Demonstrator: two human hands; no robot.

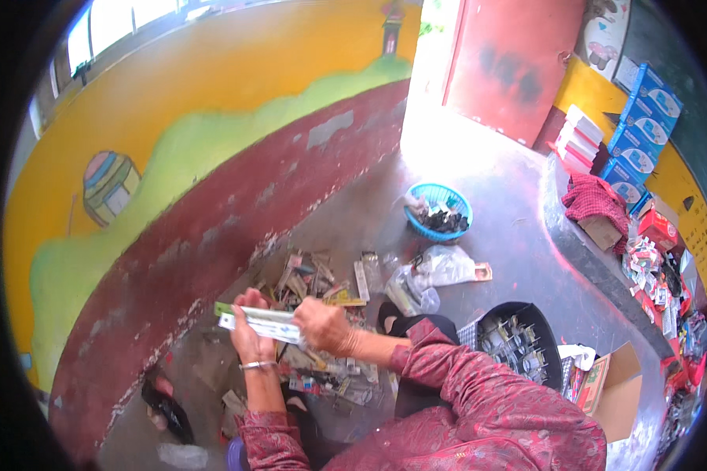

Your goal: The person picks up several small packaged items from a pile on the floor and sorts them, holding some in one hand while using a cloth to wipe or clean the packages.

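- Slim, flat packet (276, 330): white, straight-edged, green at its left end.
- Left hand (250, 339) cradles it, thumb over the front; right hand (324, 325) is closed on its right end.
- Held above the floor's (338, 212) wall-side edge.

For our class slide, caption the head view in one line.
Left hand and right hand hold a slim packet over scattered packaging, a blue basket beyond.

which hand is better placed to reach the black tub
Probably the right hand: though closed on the packet, it is nearer the black tub; the left hand is farther away.
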